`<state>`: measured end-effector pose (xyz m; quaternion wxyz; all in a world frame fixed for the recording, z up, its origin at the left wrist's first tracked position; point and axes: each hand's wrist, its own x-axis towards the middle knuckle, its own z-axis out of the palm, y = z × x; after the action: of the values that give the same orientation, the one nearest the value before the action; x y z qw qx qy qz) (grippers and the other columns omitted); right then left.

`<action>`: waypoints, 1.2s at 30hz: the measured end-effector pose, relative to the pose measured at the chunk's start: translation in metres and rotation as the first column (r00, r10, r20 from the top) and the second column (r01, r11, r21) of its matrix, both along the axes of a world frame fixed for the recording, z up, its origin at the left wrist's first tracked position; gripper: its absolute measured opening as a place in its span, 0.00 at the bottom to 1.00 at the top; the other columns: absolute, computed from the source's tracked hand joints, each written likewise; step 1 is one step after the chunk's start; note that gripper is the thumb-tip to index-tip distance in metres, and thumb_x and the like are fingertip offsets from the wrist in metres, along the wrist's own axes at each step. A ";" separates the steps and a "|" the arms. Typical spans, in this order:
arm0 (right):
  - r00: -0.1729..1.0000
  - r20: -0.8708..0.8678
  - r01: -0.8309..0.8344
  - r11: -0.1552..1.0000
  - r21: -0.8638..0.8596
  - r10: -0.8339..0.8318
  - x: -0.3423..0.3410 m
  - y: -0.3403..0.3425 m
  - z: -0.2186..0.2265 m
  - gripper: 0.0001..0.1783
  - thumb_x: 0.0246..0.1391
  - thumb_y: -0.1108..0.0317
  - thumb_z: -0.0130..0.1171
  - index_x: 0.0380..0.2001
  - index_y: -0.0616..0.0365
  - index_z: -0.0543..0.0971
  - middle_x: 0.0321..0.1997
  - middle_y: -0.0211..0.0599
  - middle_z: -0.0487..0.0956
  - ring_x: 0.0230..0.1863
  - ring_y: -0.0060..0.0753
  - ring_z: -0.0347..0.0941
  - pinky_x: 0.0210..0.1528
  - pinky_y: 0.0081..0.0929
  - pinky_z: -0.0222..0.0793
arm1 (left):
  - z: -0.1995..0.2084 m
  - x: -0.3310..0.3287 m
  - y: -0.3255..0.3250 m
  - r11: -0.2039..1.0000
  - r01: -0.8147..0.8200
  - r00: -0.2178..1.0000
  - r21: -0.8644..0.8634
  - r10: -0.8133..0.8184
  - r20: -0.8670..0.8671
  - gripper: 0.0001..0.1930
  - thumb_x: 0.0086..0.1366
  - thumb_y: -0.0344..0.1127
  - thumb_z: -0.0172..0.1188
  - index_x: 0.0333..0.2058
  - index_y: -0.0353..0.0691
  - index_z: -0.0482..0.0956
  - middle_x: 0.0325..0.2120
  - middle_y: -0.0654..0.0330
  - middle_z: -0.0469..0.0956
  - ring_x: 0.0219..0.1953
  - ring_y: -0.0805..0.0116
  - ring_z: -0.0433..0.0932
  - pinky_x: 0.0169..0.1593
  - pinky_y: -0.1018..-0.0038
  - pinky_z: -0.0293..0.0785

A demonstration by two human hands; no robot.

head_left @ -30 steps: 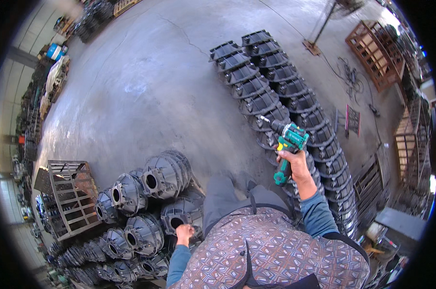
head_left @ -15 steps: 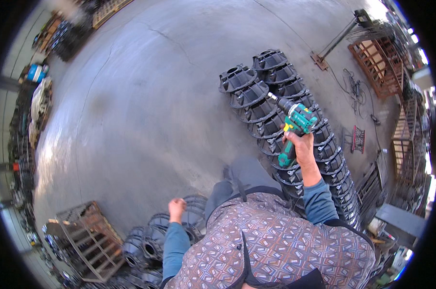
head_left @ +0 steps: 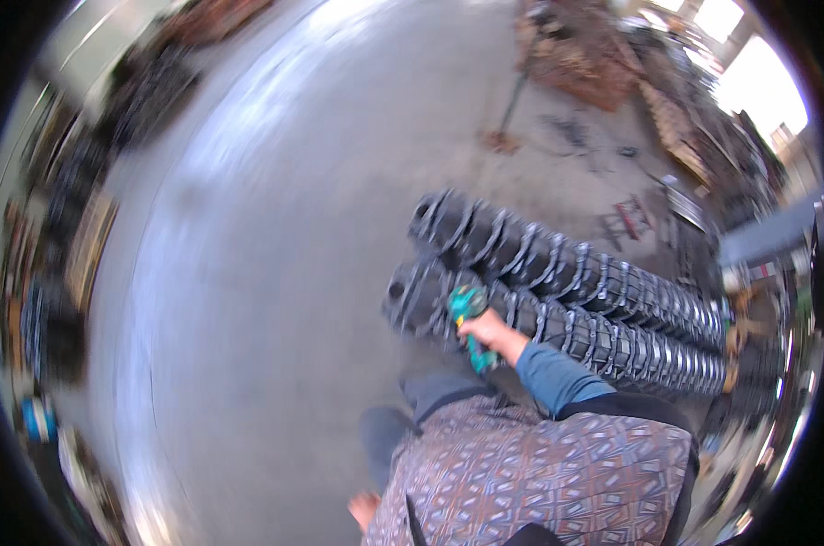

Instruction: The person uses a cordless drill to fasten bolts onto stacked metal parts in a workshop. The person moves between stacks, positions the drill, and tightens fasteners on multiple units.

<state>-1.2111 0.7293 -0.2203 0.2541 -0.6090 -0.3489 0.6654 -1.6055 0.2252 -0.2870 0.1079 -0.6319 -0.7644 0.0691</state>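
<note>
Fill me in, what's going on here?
A person grips a green power drill in the right hand, over or beside one of two rows of dark metal housings on the grey floor; I can't tell whether it touches them. The left hand is low at the person's side, nothing visible in it.

A bright opening [head_left: 759, 89] glares upper right; motion blur softens the scene.
</note>
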 end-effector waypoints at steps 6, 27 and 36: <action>0.948 0.317 0.022 1.000 0.020 -0.027 -0.069 0.067 -0.057 0.12 0.43 0.68 0.72 0.33 0.61 0.85 0.30 0.38 0.86 0.30 0.32 0.83 0.36 0.36 0.78 | -0.039 -0.167 0.256 0.811 -0.271 0.599 -0.518 0.563 0.570 0.07 0.62 0.37 0.61 0.31 0.41 0.81 0.24 0.62 0.83 0.28 0.65 0.82 0.29 0.60 0.74; 0.345 0.470 0.922 0.201 -0.331 -0.813 -0.247 0.187 -0.154 0.07 0.45 0.82 0.69 0.30 0.66 0.81 0.26 0.46 0.82 0.26 0.48 0.83 0.29 0.45 0.79 | 0.036 -0.392 1.125 0.942 -0.055 0.366 -0.331 0.327 0.871 0.08 0.68 0.30 0.62 0.37 0.29 0.83 0.22 0.55 0.85 0.21 0.70 0.81 0.26 0.71 0.78; 0.033 0.371 0.995 -0.003 -0.097 -0.928 -0.276 0.287 -0.155 0.10 0.43 0.80 0.69 0.33 0.67 0.84 0.30 0.42 0.84 0.28 0.43 0.82 0.30 0.41 0.77 | 0.055 -0.109 1.276 0.746 0.478 0.738 -0.465 -0.054 0.673 0.24 0.71 0.56 0.62 0.33 0.37 0.87 0.24 0.56 0.87 0.32 0.58 0.87 0.43 0.61 0.81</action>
<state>-1.4873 1.0164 -0.3752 0.4984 -0.7749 0.2615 0.2876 -1.7149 1.5008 -0.2316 -0.3501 -0.7263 -0.5857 0.0831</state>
